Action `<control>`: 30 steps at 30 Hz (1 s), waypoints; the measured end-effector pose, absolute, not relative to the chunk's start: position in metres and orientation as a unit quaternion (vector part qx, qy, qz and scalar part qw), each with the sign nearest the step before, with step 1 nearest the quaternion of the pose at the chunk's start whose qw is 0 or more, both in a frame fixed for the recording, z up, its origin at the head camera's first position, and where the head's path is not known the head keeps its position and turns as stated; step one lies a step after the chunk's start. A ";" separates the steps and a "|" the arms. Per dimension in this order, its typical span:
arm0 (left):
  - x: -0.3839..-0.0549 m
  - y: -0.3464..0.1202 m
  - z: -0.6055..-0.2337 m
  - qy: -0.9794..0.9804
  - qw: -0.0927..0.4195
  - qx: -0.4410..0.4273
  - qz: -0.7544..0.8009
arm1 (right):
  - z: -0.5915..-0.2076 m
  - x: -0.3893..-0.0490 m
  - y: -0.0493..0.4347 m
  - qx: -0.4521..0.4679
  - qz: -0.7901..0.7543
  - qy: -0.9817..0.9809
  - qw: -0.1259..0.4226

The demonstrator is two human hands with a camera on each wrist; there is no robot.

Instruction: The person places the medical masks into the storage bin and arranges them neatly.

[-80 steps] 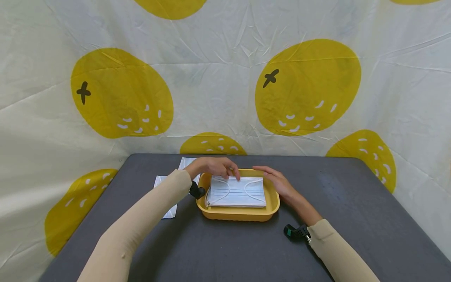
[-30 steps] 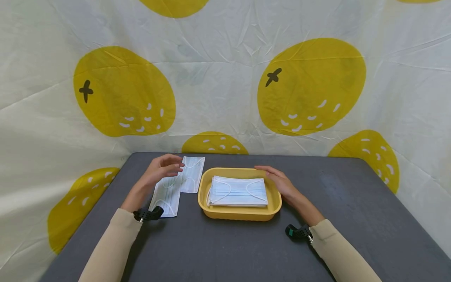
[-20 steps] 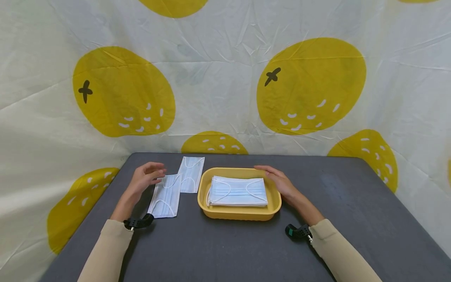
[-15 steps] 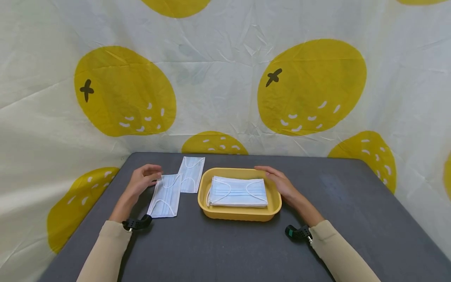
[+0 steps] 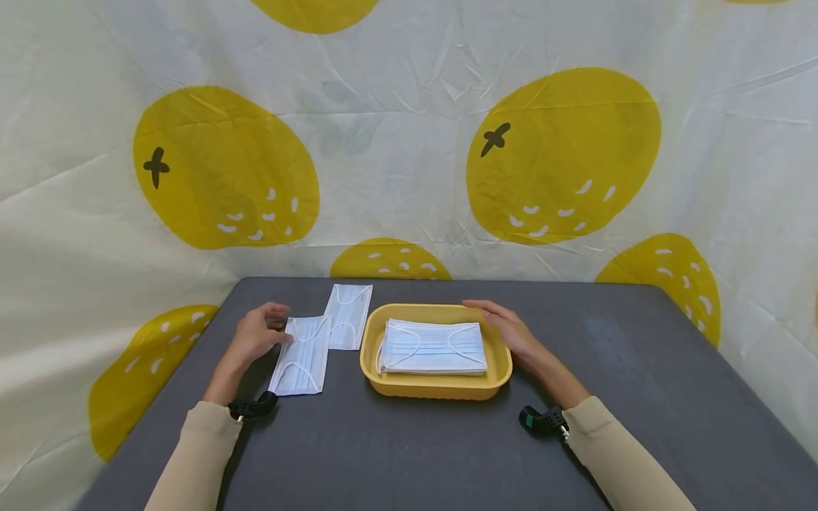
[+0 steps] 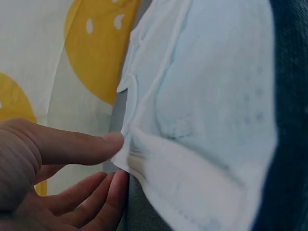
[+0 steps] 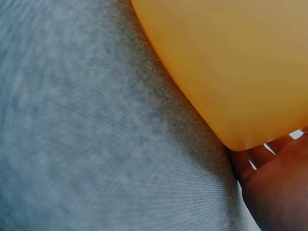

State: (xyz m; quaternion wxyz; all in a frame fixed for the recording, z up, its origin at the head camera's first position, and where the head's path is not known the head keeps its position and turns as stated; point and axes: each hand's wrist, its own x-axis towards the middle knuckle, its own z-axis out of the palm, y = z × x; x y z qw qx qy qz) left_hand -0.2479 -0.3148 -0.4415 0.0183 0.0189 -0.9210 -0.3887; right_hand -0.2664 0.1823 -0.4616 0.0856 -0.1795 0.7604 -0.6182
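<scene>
A white-blue pleated face mask (image 5: 300,358) lies on the table at the left. My left hand (image 5: 255,333) pinches its left edge, thumb on top. In the left wrist view the thumb (image 6: 91,147) overlaps the mask's edge (image 6: 211,86), with the fingertips just below. A second face mask (image 5: 348,309) lies behind, near the first. Right of them stands a yellow tray (image 5: 434,389) holding a stack of face masks (image 5: 434,348). My right hand (image 5: 511,333) rests against the tray's back right corner, its fingers fairly straight. The right wrist view shows them partly hidden behind the tray wall (image 7: 231,96).
The dark grey table (image 5: 409,454) stretches to a rear edge just beyond the second mask and the tray. Behind it hangs a white cloth (image 5: 396,163) printed with yellow fruit.
My left hand has moved from over the tray's stack to the left mask, lowering its thumb onto the edge. The right hand has stayed at the tray.
</scene>
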 end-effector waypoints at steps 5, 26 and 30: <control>-0.247 -0.313 -0.443 -0.940 0.025 0.010 -0.339 | -0.460 -0.266 0.180 -0.174 -0.618 0.761 0.095; -0.248 -0.312 -0.446 -0.911 0.039 0.022 -0.411 | -0.460 -0.267 0.183 -0.174 -0.620 0.760 0.091; -0.249 -0.316 -0.446 -0.895 0.033 0.030 -0.443 | -0.459 -0.267 0.183 -0.175 -0.619 0.760 0.090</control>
